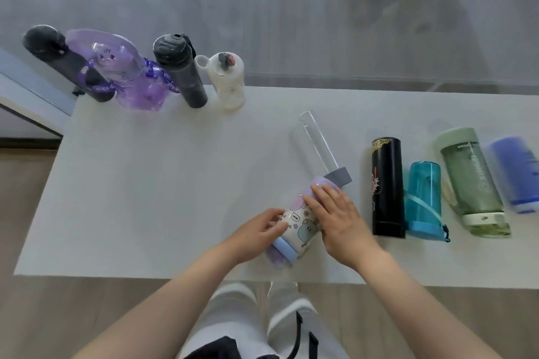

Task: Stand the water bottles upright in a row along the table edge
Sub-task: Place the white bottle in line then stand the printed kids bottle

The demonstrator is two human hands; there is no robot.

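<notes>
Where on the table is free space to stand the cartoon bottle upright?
Bare table runs along the far edge, right of the white bottle. The left middle is bare too. Crowded: the right side, where the black bottle, teal bottle and green bottle lie.

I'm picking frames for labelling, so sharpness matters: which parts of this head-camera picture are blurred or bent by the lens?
Head view: the blue bottle at the right edge is smeared; the standing bottles at far left, such as the black bottle, lean outward from wide-angle distortion; the cartoon bottle under both hands is fairly sharp; lighting is soft, shadows faint.
</notes>
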